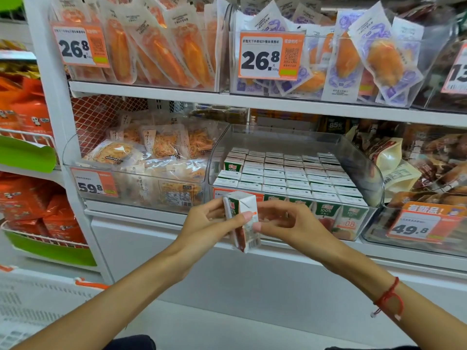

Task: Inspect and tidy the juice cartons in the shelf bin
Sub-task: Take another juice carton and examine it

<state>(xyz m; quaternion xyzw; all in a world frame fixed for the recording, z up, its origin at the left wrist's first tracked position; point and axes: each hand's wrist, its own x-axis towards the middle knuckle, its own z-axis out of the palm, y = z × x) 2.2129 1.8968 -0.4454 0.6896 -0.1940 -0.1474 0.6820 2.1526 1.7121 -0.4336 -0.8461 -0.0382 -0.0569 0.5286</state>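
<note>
Near the centre of the frame, the left hand [206, 223] grips a juice carton [242, 219], tilted. Its right-hand [283, 222] grip pinches the carton's edge, just before the clear bin [364, 157] of cartons [285, 175].

Price tags [270, 56] on the top bins read "26.8"; lower tags read "59.8" [93, 183] and "49.8" [414, 226]; juice cartons [327, 210] show "100%".

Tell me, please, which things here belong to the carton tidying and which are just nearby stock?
Part of the job:
held juice carton
left hand
right hand
clear bin
rows of cartons

Just nearby:
shredded snack packs
orange price tags
</note>
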